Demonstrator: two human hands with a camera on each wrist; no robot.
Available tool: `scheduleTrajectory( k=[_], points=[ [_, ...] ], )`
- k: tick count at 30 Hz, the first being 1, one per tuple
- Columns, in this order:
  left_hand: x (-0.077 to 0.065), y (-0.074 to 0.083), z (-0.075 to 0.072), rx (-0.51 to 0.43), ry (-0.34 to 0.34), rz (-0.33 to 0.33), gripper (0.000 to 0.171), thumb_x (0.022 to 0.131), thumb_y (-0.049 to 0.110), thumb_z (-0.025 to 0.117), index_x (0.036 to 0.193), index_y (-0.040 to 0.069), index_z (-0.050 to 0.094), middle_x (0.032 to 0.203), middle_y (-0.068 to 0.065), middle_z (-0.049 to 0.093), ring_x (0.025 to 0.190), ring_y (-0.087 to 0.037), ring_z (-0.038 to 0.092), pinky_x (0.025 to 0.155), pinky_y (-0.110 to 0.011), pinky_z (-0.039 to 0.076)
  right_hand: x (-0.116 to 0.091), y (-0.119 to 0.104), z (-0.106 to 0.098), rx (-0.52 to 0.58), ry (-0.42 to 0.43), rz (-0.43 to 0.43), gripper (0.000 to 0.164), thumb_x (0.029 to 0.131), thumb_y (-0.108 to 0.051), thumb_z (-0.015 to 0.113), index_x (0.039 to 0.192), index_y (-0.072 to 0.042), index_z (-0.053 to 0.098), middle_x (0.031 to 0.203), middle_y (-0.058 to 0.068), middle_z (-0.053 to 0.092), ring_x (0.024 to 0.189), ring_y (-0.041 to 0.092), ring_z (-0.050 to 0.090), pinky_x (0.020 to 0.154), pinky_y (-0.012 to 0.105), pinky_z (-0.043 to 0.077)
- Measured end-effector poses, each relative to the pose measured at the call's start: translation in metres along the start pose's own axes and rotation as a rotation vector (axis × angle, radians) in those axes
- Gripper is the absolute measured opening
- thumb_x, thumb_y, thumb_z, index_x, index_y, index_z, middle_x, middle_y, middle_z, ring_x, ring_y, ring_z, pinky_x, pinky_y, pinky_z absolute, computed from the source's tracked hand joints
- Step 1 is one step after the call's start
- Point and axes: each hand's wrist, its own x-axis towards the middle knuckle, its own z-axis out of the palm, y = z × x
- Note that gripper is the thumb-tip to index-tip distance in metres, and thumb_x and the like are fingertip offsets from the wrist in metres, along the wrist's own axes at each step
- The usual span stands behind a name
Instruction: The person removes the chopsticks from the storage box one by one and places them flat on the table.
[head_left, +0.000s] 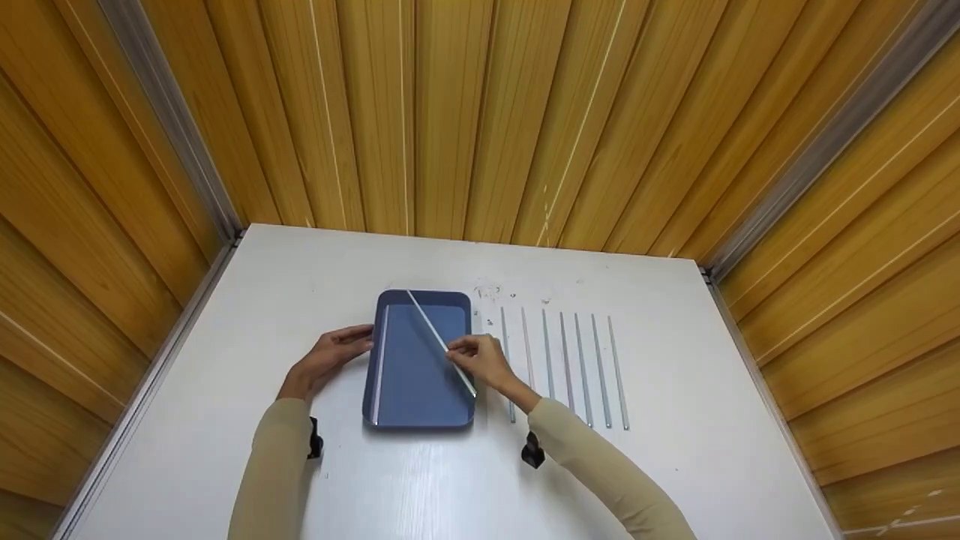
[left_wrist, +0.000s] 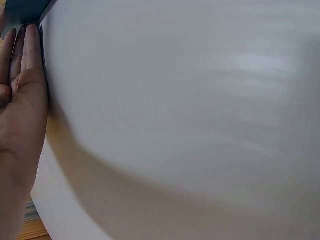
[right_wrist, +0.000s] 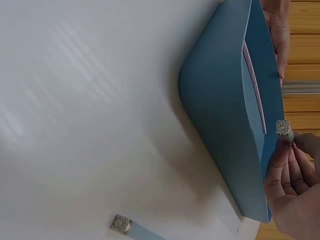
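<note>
My right hand (head_left: 484, 360) pinches a pale chopstick (head_left: 430, 326) between thumb and fingers, slanted over the blue tray (head_left: 420, 390). Its silvery patterned end (right_wrist: 283, 128) shows above the fingers in the right wrist view; the thin end reaches the tray's far rim. Inside the tray, along its left wall, lies a pinkish chopstick (right_wrist: 255, 87). At the tray's left outer side is my left hand (head_left: 334, 354), its straight fingers (left_wrist: 33, 47) against the wall.
To the right of the tray, several chopsticks (head_left: 619, 375) lie side by side on the white table (head_left: 712, 450). Small dark marks (head_left: 487, 291) dot the surface behind them. Wood-patterned panels (head_left: 450, 120) enclose the table's back and sides.
</note>
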Motion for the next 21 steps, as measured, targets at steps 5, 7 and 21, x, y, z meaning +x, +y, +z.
scheduleTrajectory(
  k=[5,7,21],
  points=[
    [0.0,0.001,-0.001,0.008,-0.002,-0.006,0.064,0.095,0.017,0.074,0.151,0.001,0.047,0.157,-0.02,0.046,0.148,-0.032,0.043,0.116,-0.027,0.046,-0.004,0.005,-0.012,0.015,0.033,0.003,0.014,0.091,-0.005,0.076,0.098,0.007,0.077,0.092,0.023,0.078,0.076,0.028,0.074,0.061,0.01,0.051],
    [-0.001,0.001,-0.002,0.018,0.005,-0.012,0.064,0.094,0.019,0.075,0.15,0.002,0.049,0.157,-0.019,0.047,0.148,-0.031,0.043,0.118,-0.03,0.044,-0.005,0.007,-0.017,0.019,0.043,0.007,0.014,0.09,-0.005,0.076,0.097,0.007,0.077,0.091,0.024,0.077,0.075,0.028,0.074,0.06,0.01,0.05],
    [-0.002,0.0,0.003,-0.003,0.019,-0.032,0.063,0.094,0.02,0.076,0.149,0.005,0.051,0.156,-0.016,0.05,0.147,-0.028,0.045,0.123,-0.036,0.039,-0.025,0.009,-0.054,0.046,0.082,0.035,0.018,0.092,0.004,0.071,0.102,0.018,0.071,0.09,0.034,0.073,0.076,0.044,0.073,0.06,0.026,0.062]
  ],
)
